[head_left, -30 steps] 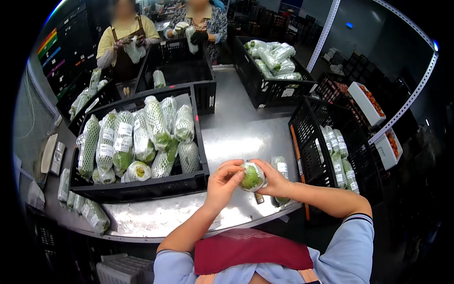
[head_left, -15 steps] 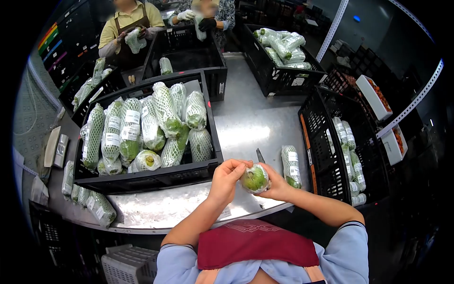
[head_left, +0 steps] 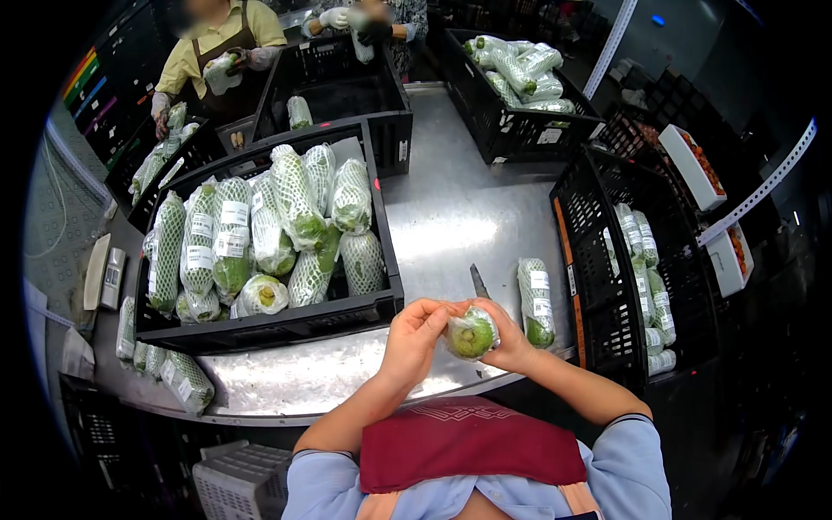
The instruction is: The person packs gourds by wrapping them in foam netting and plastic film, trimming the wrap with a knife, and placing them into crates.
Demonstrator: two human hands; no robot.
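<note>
Between my hands, close in front of my apron, is a green gourd-like vegetable [head_left: 473,336] in clear plastic wrap, its round end facing me. My right hand [head_left: 511,340] is closed around its right side. The fingers of my left hand [head_left: 414,340] pinch the plastic wrap at its left edge. Just beyond my hands, a knife [head_left: 477,281] lies on the metal table [head_left: 451,217], partly hidden by my hand. To the right rests another vegetable in foam net [head_left: 537,303], with white labels.
A black crate [head_left: 286,316] full of netted vegetables stands at the left. Other crates stand far right [head_left: 520,130], at the right edge [head_left: 607,286] and at the back [head_left: 394,130]. Several wrapped vegetables [head_left: 186,381] lie front left. Two people [head_left: 230,52] handle vegetables across the table.
The vegetable in my hands has tipped, showing more of its end. A co-worker's hand at far left has moved down to a crate of netted vegetables. The view has shifted slightly.
</note>
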